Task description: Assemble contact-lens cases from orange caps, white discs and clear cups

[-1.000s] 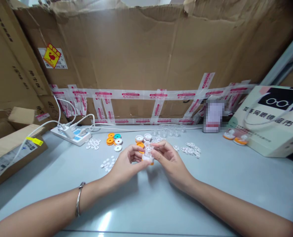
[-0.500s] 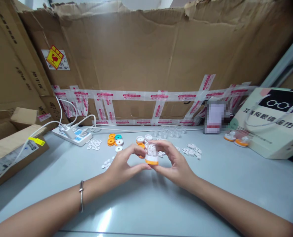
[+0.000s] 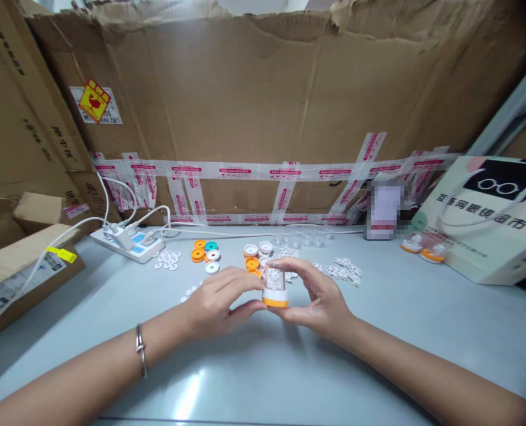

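Right hand (image 3: 320, 293) partly hides the clear-topped container (image 3: 274, 289).

The left hand (image 3: 213, 300) partly hides the small white discs (image 3: 189, 292) behind it.

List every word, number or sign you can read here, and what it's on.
"互连网眼镜超市": paper bag, partly crossed by its handle; smaller print unreadable.
"LM27…": white label, the rest unclear.
Broken-glass sign: yellow and red sticker; its words are too small.
Red print on the packing tape: too small.
Dark characters on the left carton: too blurred.
Phone: pixelated.
Held clear-topped cup: no text visible.
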The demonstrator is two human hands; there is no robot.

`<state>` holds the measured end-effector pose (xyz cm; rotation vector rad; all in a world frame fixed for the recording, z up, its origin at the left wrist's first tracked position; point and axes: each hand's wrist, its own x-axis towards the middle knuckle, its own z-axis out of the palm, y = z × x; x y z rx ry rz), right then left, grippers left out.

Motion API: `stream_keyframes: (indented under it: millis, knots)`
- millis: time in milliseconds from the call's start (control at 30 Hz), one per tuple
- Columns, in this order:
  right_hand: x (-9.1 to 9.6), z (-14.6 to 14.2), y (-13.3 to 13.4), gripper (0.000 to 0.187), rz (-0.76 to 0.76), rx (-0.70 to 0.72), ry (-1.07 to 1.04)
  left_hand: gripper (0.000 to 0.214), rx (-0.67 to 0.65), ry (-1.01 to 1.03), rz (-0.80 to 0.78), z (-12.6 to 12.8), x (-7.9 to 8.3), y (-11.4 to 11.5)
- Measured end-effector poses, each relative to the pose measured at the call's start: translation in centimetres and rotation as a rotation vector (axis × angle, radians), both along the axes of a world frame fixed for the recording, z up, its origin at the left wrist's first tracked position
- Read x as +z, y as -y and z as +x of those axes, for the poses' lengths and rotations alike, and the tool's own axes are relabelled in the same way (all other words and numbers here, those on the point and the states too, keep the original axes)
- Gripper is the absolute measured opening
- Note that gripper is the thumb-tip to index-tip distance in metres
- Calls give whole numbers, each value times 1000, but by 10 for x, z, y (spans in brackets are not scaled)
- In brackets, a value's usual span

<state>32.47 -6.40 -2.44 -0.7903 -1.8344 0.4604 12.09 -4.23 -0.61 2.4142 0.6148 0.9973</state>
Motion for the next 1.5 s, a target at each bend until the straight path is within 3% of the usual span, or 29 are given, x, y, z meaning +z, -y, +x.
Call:
stream_keyframes:
  millis: [167, 333, 400, 500, 600, 700, 867, 1067, 1333, 1500]
  knots:
    - [-8, -4, -4, 48, -53, 12, -88, 18, -14, 105, -174, 5, -4, -3]
    - [-17, -6, -6, 48, 24, -17, -49, 33, -35, 347, -795, 23, -14, 1]
    - [-17, -6, -6, 48, 42, 6, 3, 32, 16, 374, -910, 27, -17, 3]
    - [-10, -4, -5, 52, -6, 102, 54, 30, 123, 350, -892, 29, -19, 3]
    - [-3, -1, -5, 44, -175, 181, 2, 28, 186, 276, -770, 27, -19, 0]
    - [-1, -2, -5, 21, -315, 114, -104, 26, 192, 184, -632, 24, -21, -1]
    - [-3, -5, -4, 18, -405, -7, -137, 24, 166, 111, -581, 24, -27, 1]
    - [-3, -2, -5, 16, -320, 48, -108, 21, 169, 180, -656, 26, -22, 1]
    - [5, 14, -6, 21, -199, 166, 21, 29, 115, 212, -900, 26, -20, -3]
    - [17, 28, -11, 18, -214, 34, -46, 26, 187, 268, -771, 25, -22, -5]
